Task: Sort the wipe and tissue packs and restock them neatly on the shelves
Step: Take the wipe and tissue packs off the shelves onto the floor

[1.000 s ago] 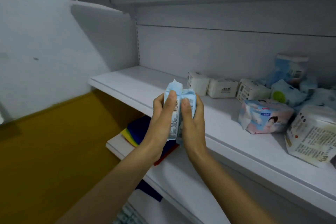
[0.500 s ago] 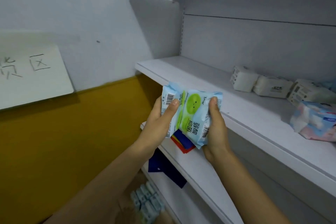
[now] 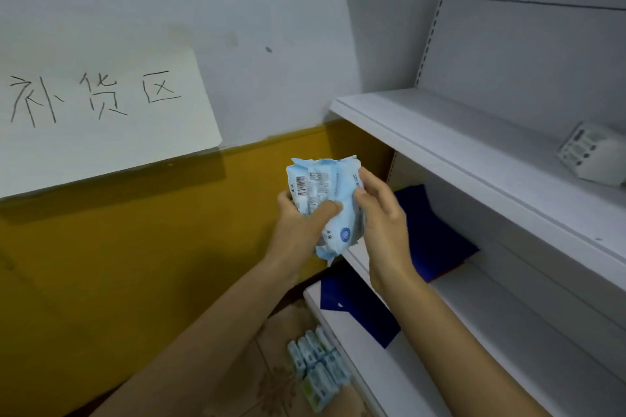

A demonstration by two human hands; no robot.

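Head cam view: left hand (image 3: 301, 217) and right hand (image 3: 382, 213) are both clamped on some light-blue wipe packs (image 3: 321, 186), held up in front of the yellow wall, just left of the shelves. The top shelf (image 3: 440, 132) has one white tissue pack (image 3: 589, 154) at the far right. The middle shelf (image 3: 501, 311) holds a flat dark blue item (image 3: 437, 234). More stacked packs (image 3: 318, 366) sit on the floor.

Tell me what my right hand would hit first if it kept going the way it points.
The right hand points up and left and grips the blue packs, so it would press them into the left hand first. Behind them is probably the yellow wall; depth is unclear.
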